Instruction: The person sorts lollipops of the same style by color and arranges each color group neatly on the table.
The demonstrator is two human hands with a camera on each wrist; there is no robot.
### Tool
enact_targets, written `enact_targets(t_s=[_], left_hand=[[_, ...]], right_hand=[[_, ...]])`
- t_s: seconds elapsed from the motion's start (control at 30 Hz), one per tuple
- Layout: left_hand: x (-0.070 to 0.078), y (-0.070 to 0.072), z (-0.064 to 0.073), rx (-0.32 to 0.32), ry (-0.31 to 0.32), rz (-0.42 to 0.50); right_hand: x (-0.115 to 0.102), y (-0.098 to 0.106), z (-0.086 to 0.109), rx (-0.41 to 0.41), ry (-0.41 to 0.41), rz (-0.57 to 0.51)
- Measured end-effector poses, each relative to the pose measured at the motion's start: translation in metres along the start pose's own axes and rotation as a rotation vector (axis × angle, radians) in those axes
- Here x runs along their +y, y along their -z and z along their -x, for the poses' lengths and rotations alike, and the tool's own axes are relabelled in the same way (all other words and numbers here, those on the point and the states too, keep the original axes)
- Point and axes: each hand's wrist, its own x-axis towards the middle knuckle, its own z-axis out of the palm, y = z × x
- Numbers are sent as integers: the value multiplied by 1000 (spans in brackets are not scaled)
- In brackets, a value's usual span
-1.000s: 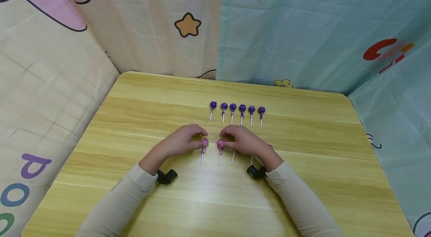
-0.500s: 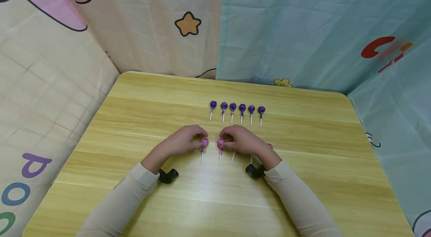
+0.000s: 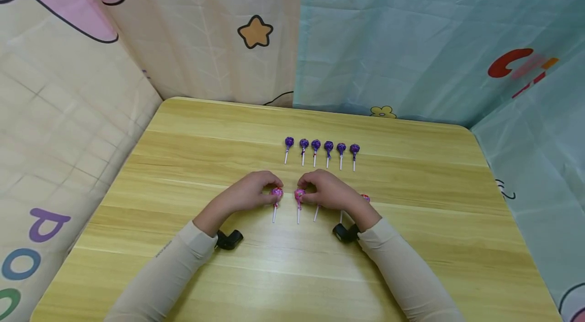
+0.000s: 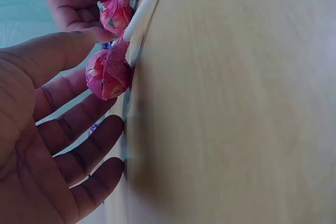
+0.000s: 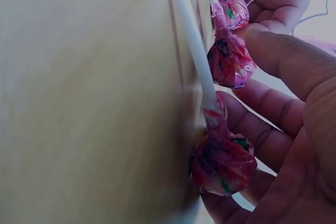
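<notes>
Pink-wrapped lollipop [image 3: 277,193] sits at three o'clock of the left hand [image 3: 249,191], which I see narrowed in a pinch round it. At nine o'clock of the right hand [image 3: 330,191], a second pink lollipop [image 3: 299,195] is pinched likewise. Toward one o'clock, six purple lollipops [image 3: 328,146] line the table [image 3: 420,210].

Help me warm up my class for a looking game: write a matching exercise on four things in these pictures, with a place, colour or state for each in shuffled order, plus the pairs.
1. Left hand
2. Right hand
3. Purple lollipops
4. Star

A. Orange, on the curtain
B. Touching the second pink lollipop from the left
C. Six in a row on the table
D. Touching the leftmost pink lollipop

Pairs: 1-D, 2-B, 3-C, 4-A
</notes>
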Motion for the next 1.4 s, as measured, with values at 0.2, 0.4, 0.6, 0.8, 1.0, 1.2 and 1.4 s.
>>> enact_targets(t_s=[0.2, 0.4, 0.6, 0.8, 1.0, 1.2, 1.4], left_hand=[[-2, -1, -2, -2, 0, -17], [-2, -1, -2, -1, 12, -4], [-3, -2, -2, 3, 14, 1], [-4, -3, -3, 6, 19, -9], [-4, -2, -2, 27, -3, -18], [-3, -2, -2, 27, -9, -32], [-3, -3, -4, 23, -10, -35]], right_hand=[[-1, 1, -2, 0, 25, -2], [-1, 0, -2, -3, 27, -7], [-4, -1, -2, 6, 15, -2], [-5, -2, -2, 22, -5, 8], [-5, -2, -3, 35, 9, 23], [-4, -4, -3, 41, 11, 44], [-5, -5, -3, 45, 10, 64]])
